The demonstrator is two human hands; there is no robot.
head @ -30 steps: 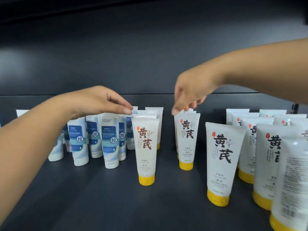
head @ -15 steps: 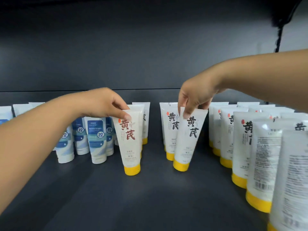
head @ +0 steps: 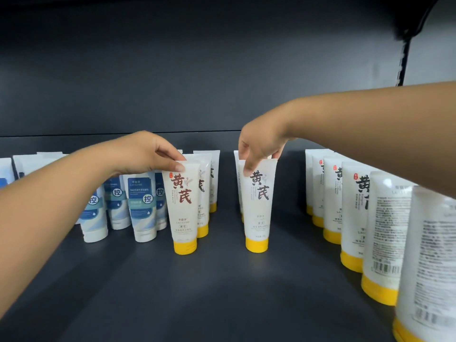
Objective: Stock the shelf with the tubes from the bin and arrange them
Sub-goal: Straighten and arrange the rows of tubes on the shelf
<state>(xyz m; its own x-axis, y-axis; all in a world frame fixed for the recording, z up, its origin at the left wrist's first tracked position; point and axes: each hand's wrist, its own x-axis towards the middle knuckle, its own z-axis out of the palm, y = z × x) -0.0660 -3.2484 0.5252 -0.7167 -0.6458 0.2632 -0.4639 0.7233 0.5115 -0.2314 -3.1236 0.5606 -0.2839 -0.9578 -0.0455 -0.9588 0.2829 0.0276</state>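
Note:
Two white tubes with yellow caps stand cap-down at the front of two short rows on the dark shelf (head: pixel 222 292). My left hand (head: pixel 145 154) pinches the top edge of the left front tube (head: pixel 183 208). My right hand (head: pixel 261 141) pinches the top edge of the right front tube (head: pixel 257 206), which stands upright. More of the same tubes stand behind each one, partly hidden.
Blue-and-white tubes (head: pixel 142 206) stand in rows at the left. A long row of yellow-capped tubes (head: pixel 350 218) runs along the right toward me, the nearest ones showing their backs. The shelf's back wall (head: pixel 197 82) rises behind. Bare shelf floor lies in front.
The right front tube leaned to the right half a second ago and now stands upright. My left hand still grips the left front tube. The view has shifted to the right.

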